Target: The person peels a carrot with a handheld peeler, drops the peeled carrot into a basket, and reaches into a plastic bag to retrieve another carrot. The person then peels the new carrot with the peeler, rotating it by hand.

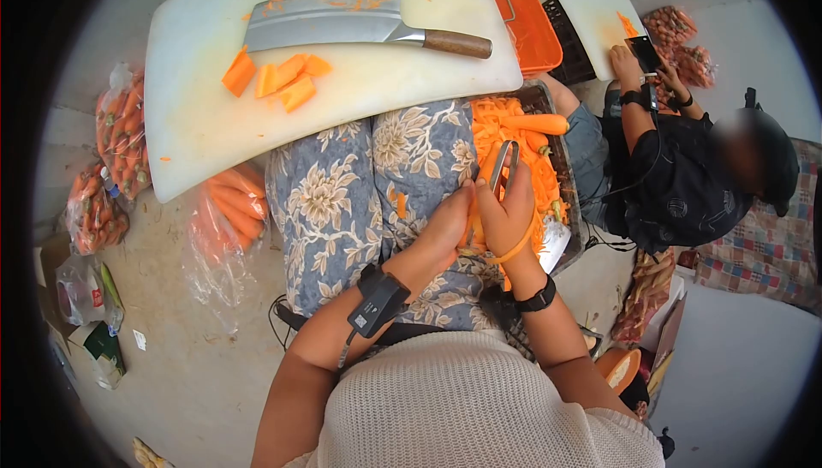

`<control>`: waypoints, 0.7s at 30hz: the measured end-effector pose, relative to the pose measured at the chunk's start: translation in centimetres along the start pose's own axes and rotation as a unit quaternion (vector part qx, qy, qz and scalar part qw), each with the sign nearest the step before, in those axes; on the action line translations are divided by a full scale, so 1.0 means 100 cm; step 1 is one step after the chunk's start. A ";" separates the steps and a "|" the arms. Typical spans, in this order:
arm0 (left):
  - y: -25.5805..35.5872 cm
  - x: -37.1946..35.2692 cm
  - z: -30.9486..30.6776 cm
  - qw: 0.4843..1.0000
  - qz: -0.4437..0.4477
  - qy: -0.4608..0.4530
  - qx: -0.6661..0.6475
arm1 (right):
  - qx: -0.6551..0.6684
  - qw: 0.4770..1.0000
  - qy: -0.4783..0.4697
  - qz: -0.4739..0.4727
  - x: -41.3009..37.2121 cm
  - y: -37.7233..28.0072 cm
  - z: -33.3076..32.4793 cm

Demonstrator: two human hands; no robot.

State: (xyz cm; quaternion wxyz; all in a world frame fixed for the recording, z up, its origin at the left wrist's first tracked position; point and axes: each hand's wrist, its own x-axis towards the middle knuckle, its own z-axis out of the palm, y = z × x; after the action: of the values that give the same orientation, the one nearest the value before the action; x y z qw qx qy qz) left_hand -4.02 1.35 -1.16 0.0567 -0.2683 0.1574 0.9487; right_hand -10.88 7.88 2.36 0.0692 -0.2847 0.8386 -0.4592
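A carrot (489,162) was held under a metal peeler (502,165) at the crate's edge.
The carrot slanted over orange peelings (548,178) in the dark crate (576,202); the left hand (449,218) closed around its lower part, the fingers partly hidden, while the right hand (505,207) gripped the peeler between thumb and fingers. Beyond the floral-covered lap (330,202), a wooden-handled cleaver (330,21) and cut carrot pieces (287,78) lay on a white cutting board (193,125).
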 end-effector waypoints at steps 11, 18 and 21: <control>-0.006 0.000 -0.003 0.999 -0.010 0.010 0.048 | -0.005 0.991 -0.024 0.135 0.016 0.028 -0.004; -0.005 0.002 -0.006 0.999 -0.005 -0.005 0.035 | 0.001 0.996 -0.027 0.087 0.032 0.048 0.004; 0.000 -0.004 -0.001 0.998 -0.028 -0.011 0.053 | 0.136 0.978 -0.007 0.158 0.046 0.076 0.006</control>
State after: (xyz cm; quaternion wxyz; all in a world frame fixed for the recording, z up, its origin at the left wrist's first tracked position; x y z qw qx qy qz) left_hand -3.61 1.32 -1.04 0.0987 -0.2592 0.1991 0.9399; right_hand -17.58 8.14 -3.52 0.1844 -0.1400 0.8022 -0.5503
